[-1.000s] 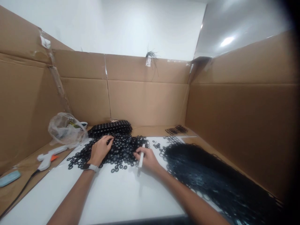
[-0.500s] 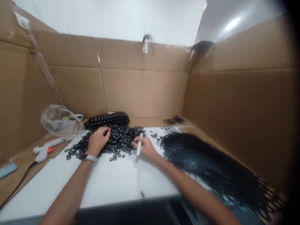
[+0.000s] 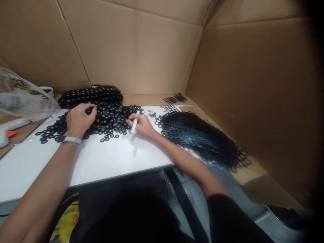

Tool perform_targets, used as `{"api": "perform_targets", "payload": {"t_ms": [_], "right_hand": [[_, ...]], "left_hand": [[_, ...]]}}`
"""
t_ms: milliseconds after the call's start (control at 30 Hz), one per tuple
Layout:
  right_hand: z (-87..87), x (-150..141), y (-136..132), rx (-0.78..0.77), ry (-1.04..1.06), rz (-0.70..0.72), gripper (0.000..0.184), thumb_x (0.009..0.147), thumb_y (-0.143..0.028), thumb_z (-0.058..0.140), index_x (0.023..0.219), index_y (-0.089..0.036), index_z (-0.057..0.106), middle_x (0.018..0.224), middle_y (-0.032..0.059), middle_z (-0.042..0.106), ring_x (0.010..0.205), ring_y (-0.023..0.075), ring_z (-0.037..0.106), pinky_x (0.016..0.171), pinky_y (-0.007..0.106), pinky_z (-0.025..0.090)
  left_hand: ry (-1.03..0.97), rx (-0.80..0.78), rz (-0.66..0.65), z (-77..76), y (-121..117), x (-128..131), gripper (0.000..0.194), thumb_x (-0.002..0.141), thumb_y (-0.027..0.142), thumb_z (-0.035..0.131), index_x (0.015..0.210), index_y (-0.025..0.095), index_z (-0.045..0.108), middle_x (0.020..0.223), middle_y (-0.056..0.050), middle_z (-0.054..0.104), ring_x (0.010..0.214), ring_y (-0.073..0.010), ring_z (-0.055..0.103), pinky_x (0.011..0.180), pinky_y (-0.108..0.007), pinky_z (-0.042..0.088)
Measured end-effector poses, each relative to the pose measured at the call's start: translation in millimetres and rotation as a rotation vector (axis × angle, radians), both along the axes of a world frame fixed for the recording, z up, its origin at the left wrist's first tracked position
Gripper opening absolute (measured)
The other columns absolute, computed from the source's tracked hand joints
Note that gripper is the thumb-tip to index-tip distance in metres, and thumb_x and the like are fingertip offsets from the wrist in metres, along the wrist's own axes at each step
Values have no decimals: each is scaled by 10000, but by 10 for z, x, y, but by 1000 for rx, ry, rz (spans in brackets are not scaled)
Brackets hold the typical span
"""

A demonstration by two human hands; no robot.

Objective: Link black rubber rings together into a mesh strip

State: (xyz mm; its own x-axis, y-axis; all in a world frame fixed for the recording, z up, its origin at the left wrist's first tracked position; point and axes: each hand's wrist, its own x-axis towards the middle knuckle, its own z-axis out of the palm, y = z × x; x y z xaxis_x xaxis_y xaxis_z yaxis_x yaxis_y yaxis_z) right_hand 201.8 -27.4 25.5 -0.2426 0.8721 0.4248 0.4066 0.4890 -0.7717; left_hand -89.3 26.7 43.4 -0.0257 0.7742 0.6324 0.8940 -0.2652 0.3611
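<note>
My left hand (image 3: 81, 119), with a pale watch strap (image 3: 72, 139) at the wrist, is over the left part of a heap of small black rings (image 3: 110, 118). Its thumb and forefinger are pinched together; whatever they grip is too small to make out. On the heap's right side, my right hand (image 3: 143, 125) is closed around a slim white pen-like stick (image 3: 134, 126), which stands tilted. The right fingertips are close to the rings. A few rings lie loose on the white board (image 3: 108, 158) in front of the heap.
Behind the heap lies a folded black dotted piece (image 3: 91, 92). A large black ring mesh (image 3: 197, 135) covers the right side. At left are a clear plastic bag (image 3: 22, 94) and a white glue gun (image 3: 15, 126). Cardboard walls (image 3: 136, 47) enclose the back and right.
My view has tipped down and shifted right, so the table appears higher and further left. Both hands stay at the ring heap, and the white stick remains in my right hand.
</note>
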Motion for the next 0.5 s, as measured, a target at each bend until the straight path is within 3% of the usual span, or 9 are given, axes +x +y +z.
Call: {"api": "perform_targets", "payload": {"t_ms": [200,300,367,433,467,500], "right_hand": [[6,2,8,19,8,1,171,981,-350,707,949,-196,774,856,-5,737,735,148,613,745,268,434],[0,4,9,-1,-7,6,175,989,-349,701,956,-196,779,854,-4,739,734,150,610,738,265,432],[-17,2,14,-12,-15,13,174,995,-345,697,968,-194,780,837,-8,734,724,148,605,723,261,423],[-38,1,20,-13,-11,28,163,996,-334,699,979,-193,779,808,-17,722,709,144,594,710,257,411],[-45,0,23,-9,-9,31,158,995,-332,703,978,-194,779,793,-22,714,706,143,589,709,256,408],[-49,1,25,-4,-7,31,157,994,-333,705,976,-195,779,784,-25,709,708,144,588,712,256,408]], "left_hand": [[-42,87,-12,54,18,28,270,1024,325,707,1159,117,816,1212,-17,812,993,-160,667,1025,-324,543],[-66,179,-53,311,-193,203,304,1077,347,651,1184,109,806,1226,-33,807,889,-126,644,987,-305,549],[-163,310,-126,546,-569,432,353,1087,414,648,1163,111,813,1125,-46,820,779,-118,625,887,-292,557],[-291,292,-395,726,-1115,719,252,1090,364,647,1154,183,811,1066,-18,821,850,-139,715,771,-261,552],[-270,209,-598,761,-1413,869,174,1077,334,668,1084,240,813,1018,19,819,830,-127,726,717,-240,540],[-174,66,-886,742,-1702,1017,128,1059,315,694,1016,276,807,970,57,816,736,-96,702,629,-215,504]]}}
